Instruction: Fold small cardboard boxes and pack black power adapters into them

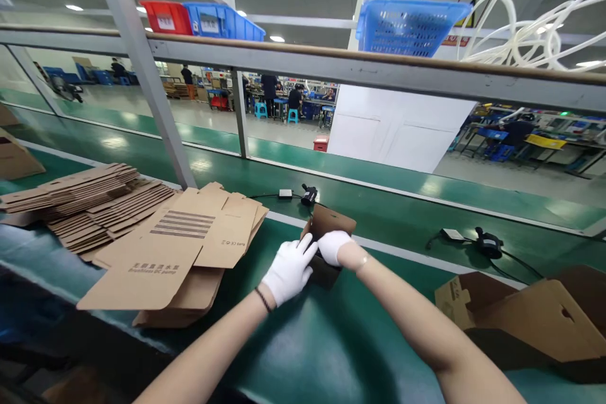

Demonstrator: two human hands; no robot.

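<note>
On the green desk (303, 347), reaching to a brown carton (327, 275) with left hand (288, 270) spread along its edge and right hand (335, 247) curled, perhaps gripping inside, too hidden to tell. Already folded up, but with flap (333, 220) raised. Outward, past a glossy black device (309, 194) to smooth cardboard blanks (165, 252), flat and unfolded.

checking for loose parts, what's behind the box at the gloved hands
Behind the box, slightly left, sit a black device and a white-labelled piece on its cable. What lies right behind the raised flap is covered from view.
</note>
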